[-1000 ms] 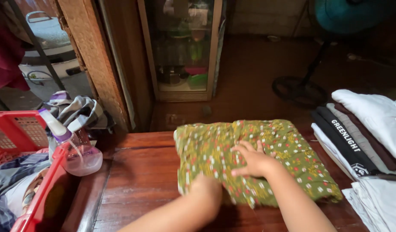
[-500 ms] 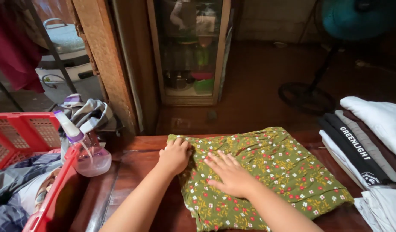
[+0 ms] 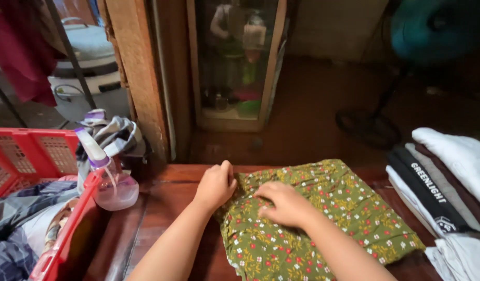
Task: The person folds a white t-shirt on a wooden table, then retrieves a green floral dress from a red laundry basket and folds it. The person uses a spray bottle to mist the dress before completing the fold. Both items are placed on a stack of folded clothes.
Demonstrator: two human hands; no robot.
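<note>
I am pinching the far-left corner of the green floral cloth [image 3: 323, 218] with my left hand [image 3: 215, 184], fingers curled on its edge. My right hand [image 3: 284, 204] is pressing it just beside, fingers bent, gripping nothing. The folded cloth is lying flat on the wooden surface [image 3: 162, 218], its long axis running from my hands away to the right.

a folded cloth [image 3: 328, 218] lies flat on the wooden bench [image 3: 162, 208], olive green with small red, white and yellow flowers. it is roughly rectangular, set askew, its far edge close to the bench's far edge, its left corner bunched and its surface lightly wrinkled.
</note>
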